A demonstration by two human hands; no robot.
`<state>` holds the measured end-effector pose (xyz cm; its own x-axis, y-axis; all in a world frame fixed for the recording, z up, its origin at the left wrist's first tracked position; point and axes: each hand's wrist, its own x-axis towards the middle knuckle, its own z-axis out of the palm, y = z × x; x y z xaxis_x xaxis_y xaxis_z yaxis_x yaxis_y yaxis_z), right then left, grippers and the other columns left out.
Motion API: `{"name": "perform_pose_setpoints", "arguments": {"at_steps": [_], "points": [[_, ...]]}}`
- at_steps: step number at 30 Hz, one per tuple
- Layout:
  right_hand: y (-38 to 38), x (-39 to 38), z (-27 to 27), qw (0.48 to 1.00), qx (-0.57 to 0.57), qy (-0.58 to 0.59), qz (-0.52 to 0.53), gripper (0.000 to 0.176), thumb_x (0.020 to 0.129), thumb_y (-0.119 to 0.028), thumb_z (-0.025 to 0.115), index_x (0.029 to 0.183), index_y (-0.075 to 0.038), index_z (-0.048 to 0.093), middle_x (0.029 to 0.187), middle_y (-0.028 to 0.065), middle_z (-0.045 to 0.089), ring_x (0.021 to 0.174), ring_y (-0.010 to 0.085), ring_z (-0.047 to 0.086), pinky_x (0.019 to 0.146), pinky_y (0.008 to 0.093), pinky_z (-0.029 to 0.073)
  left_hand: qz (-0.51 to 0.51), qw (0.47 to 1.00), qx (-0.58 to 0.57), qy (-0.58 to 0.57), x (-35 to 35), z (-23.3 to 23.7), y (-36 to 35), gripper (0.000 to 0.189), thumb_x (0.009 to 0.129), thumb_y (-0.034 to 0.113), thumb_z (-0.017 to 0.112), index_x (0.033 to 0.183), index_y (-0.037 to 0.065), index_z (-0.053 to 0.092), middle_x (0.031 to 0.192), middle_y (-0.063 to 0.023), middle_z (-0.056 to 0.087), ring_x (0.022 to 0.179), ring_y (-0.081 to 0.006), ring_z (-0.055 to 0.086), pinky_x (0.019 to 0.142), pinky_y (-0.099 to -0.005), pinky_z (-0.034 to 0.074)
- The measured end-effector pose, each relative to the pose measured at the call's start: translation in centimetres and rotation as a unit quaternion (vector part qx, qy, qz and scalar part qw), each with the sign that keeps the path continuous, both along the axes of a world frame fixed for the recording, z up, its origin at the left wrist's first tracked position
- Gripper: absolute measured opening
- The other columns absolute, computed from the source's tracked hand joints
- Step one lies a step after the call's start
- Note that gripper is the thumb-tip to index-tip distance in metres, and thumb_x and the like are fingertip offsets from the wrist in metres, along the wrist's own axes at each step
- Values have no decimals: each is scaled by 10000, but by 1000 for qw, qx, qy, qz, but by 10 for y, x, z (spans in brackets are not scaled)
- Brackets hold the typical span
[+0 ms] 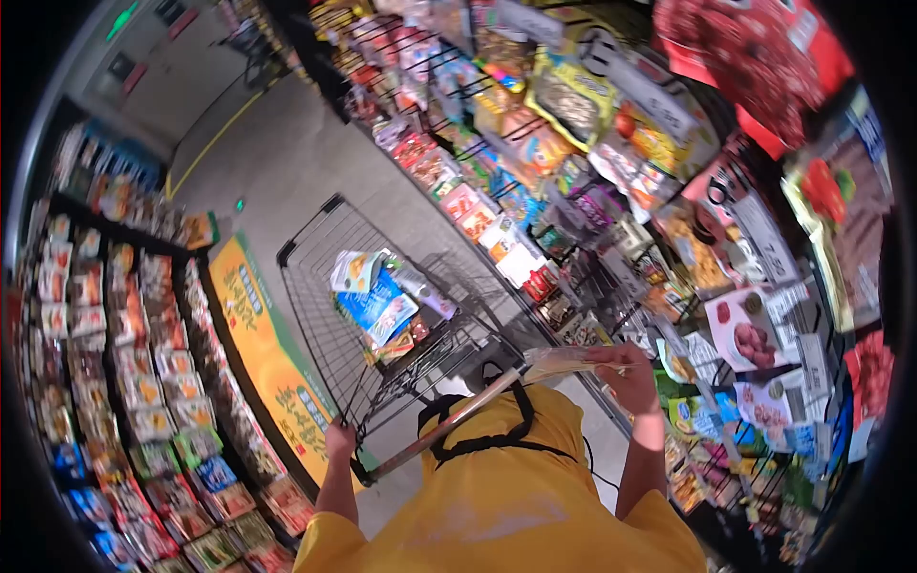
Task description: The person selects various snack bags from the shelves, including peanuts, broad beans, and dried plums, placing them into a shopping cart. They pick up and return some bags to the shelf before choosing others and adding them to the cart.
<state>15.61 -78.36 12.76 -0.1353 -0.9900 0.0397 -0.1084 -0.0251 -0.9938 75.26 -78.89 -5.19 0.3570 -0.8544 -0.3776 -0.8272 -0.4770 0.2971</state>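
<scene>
A metal shopping cart point(308, 225) stands in front of my body, its bar handle point(447, 427) running slantwise close to my waist. My left hand point(340, 439) is closed on the cart's frame near the left end of the handle. At the right, my right hand point(626, 374) pinches a clear, thin plastic package point(564, 360) above the handle's right end; its contents are too blurred to tell. Inside the basket lie a blue and white bag point(380, 306), a pale pouch point(355, 271) and a purplish package point(428, 294), with other packets partly hidden beneath them.
Racks of hanging snack bags point(573, 95) with price tags line the right side, close to my right arm. On the left, a shelf of packets point(143, 382) stands behind a yellow printed panel point(253, 320). Grey aisle floor point(315, 143) stretches ahead of the cart.
</scene>
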Motion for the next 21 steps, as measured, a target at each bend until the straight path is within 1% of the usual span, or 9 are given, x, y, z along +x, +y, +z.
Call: {"name": "perform_pose_setpoints", "arguments": {"at_steps": [3,5,7,9,12,16,19,20,21], "points": [[-18,17,32,994,14,-98,-37,200,852,-55,662,876,-28,465,962,146,671,928,170,617,839,302,473,-9,1000,-13,-14,-2,6,0,324,753,184,597,1034,23,616,756,-231,631,786,-410,624,678,-460,500],[-28,19,31,997,37,-67,-8,197,848,-54,659,955,-16,497,965,122,663,895,154,606,833,298,471,9,1000,-17,-6,-1,5,-1,318,755,187,595,1028,25,615,765,-230,634,789,-411,623,681,-464,500],[-45,37,22,979,-7,-193,-60,233,858,-44,631,1053,-2,511,1002,106,641,879,139,593,828,295,470,27,999,-20,1,2,6,0,312,756,191,593,1022,27,615,774,-228,637,792,-412,623,683,-467,501],[-67,66,21,960,-12,-279,-17,254,878,-40,591,1116,-4,510,1047,86,618,926,147,592,837,300,472,-3,1000,-26,-9,4,9,-1,325,763,209,591,1038,37,614,806,-224,646,808,-408,624,699,-472,505],[-87,117,-5,896,142,-420,-5,270,903,-72,574,1161,-23,513,1085,63,611,989,160,585,858,319,476,7,1000,-16,-11,7,6,-1,340,766,223,589,1057,47,611,833,-224,649,829,-404,624,719,-476,509],[-98,166,-59,848,291,-442,5,274,919,-100,570,1179,-30,521,1098,62,607,1007,172,585,867,333,476,30,1000,-1,-6,6,10,-3,347,775,225,584,1084,67,600,862,-221,652,847,-405,622,739,-486,507],[-119,195,-87,817,316,-481,33,272,918,-121,579,1169,-28,528,1105,70,606,1012,173,587,868,321,473,33,999,13,-5,8,11,-3,365,779,224,576,1109,71,596,869,-224,652,850,-411,620,748,-490,505],[-126,206,-83,821,345,-455,3,282,917,-163,591,1170,-53,535,1053,61,605,923,173,597,788,327,498,36,999,18,1,9,11,-4,372,780,223,569,1118,70,594,877,-230,651,853,-416,618,752,-492,503],[-134,207,-118,935,290,-182,93,307,915,-192,596,1187,-69,526,1032,53,596,872,179,592,748,343,505,40,999,19,3,9,12,-5,372,780,223,569,1118,70,594,877,-230,651,853,-416,618,752,-492,503]]}}
